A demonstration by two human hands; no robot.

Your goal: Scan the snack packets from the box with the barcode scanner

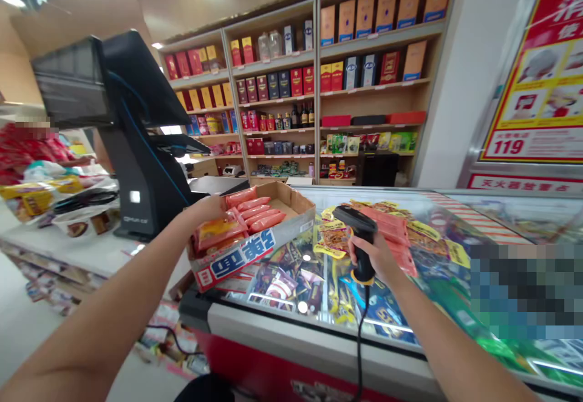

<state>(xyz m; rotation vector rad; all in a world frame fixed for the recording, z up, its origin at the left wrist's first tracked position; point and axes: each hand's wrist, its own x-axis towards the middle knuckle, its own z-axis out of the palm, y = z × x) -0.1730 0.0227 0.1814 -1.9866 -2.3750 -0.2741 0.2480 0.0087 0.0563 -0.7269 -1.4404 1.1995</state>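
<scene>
A black barcode scanner (pixel 357 223) is gripped upright by my right hand (pixel 371 253), its cord running down over the front edge of the glass-topped freezer. Below and behind it, flat pink packs (pixel 387 226) and yellow-labelled snack bags (pixel 334 238) lie on the glass. An open cardboard box (pixel 298 220) stands tilted to the left, with pink-wrapped sausages (pixel 262 214) and an orange-yellow packet (pixel 221 229) inside. Over the box's left end, my left hand (pixel 212 209) reaches in among the packs. Its fingers are mostly hidden, so I cannot tell whether it grips one.
A black checkout terminal (pixel 146 141) stands on the white counter (pixel 102 256) at left. The freezer (pixel 273 323) spans the front, with packaged goods under its glass. Boxed bottles fill the back shelves (pixel 273 68). A person in red (pixel 31 147) is at far left.
</scene>
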